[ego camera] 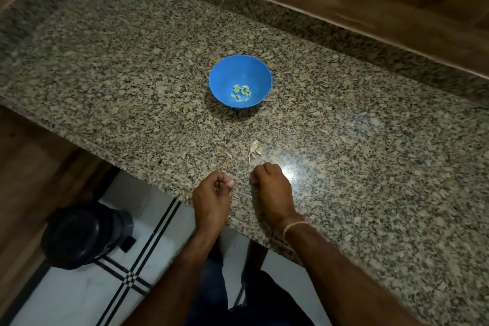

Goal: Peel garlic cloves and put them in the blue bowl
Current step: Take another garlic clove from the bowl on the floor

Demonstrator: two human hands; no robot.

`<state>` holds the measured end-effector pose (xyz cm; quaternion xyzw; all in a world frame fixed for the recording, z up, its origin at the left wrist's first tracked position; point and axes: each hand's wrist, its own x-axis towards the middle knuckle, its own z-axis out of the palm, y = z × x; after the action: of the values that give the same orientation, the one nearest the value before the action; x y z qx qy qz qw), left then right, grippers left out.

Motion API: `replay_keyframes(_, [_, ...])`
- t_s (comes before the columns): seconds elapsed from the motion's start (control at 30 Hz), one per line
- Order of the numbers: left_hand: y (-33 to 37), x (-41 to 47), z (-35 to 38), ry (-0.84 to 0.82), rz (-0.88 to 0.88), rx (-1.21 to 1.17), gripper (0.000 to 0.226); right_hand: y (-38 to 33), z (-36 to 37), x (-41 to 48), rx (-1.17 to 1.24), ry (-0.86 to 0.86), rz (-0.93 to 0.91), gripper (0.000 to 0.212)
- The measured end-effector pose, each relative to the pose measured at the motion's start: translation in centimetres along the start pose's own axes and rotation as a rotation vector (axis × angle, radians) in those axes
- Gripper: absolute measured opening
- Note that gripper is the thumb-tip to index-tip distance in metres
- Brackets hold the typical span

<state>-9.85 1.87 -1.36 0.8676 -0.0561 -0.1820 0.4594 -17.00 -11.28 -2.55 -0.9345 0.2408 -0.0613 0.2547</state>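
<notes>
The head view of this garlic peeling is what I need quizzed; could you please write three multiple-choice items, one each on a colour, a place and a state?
1. The bowl is: A blue; B red; C white.
2. The loose garlic skins lie: A in the bowl; B on the floor; C on the counter, nearer the camera than the bowl.
3. The left hand and right hand have fingers: A spread flat; B curled; C gripping the bowl.

Answers:
1. A, its wall and rim show blue.
2. C, pale scraps lie on the granite.
3. B, the knuckles of both are bent.
</notes>
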Motion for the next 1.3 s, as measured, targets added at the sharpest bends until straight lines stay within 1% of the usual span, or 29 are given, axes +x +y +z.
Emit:
replay_keyframes(0.03, [-0.1, 0.0, -0.3, 0.008, -0.016, -0.026, 0.01, -0.4, 0.2, -0.4, 0.144, -0.035, 0.1, 0.025])
replay_keyframes(0.13, [-0.9, -0.1, -2.0, 0.034, -0.029, -0.088, 0.006, -3.4, 0.7, -0.6, 0.792, -0.114, 0.481, 0.026])
replay_keyframes(0.2, [-1.7, 0.0, -3.9, 0.081, -0.03, -0.121, 0.008, -6.9, 1.0, -0.5, 1.142, -0.194, 0.664, 0.029])
replay_keyframes(0.23, [-2.1, 0.0, -5.0, 0.106, -0.041, -0.147, 0.009, -8.6, 1.3, -0.3, 1.229, -0.248, 0.708, 0.03])
replay_keyframes(0.27, [-2.7, 0.0, -6.5, 0.135, -0.054, -0.17, 0.009, -10.2, 2.0, 0.0, 1.262, -0.296, 0.706, 0.03])
replay_keyframes(0.33, [-4.6, 0.2, -9.9, 0.212, -0.083, -0.205, 0.011, -13.9, 4.1, 0.6, 1.325, -0.396, 0.648, 0.029])
replay_keyframes(0.4, [-7.6, 0.0, -14.1, 0.295, -0.111, -0.248, 0.016, -18.3, 6.8, 1.2, 1.394, -0.483, 0.65, 0.025])
replay_keyframes(0.57, [-17.1, -1.5, -26.3, 0.504, -0.213, -0.328, 0.024, -31.3, 14.3, 0.0, 1.327, -0.628, 0.684, 0.029])
replay_keyframes(0.67, [-22.7, -2.7, -32.8, 0.595, -0.255, -0.326, 0.018, -37.8, 19.2, -1.9, 1.322, -0.733, 0.719, 0.032])
replay_keyframes(0.73, [-25.8, -3.9, -36.2, 0.636, -0.307, -0.319, 0.015, -41.4, 22.2, -3.2, 1.307, -0.774, 0.745, 0.032])
replay_keyframes(0.83, [-30.0, -4.5, -39.9, 0.689, -0.372, -0.322, 0.017, -45.7, 26.5, -4.4, 1.247, -0.812, 0.773, 0.031])
replay_keyframes(0.97, [-34.7, -3.7, -43.5, 0.729, -0.451, -0.355, 0.015, -49.5, 31.9, -4.9, 1.151, -0.88, 0.798, 0.03])
replay_keyframes(1.1, [-38.7, -2.5, -45.3, 0.769, -0.495, -0.405, 0.012, -51.2, 36.9, -4.8, 1.06, -0.939, 0.848, 0.024])
replay_keyframes(1.17, [-40.9, -1.5, -45.5, 0.753, -0.555, -0.42, 0.013, -51.2, 39.5, -4.3, 1.0, -0.945, 0.895, 0.022])
replay_keyframes(1.3, [-47.7, 1.3, -43.3, 0.644, -0.74, -0.442, 0.018, -49.0, 45.9, -3.6, 0.92, -0.949, 0.939, 0.027])
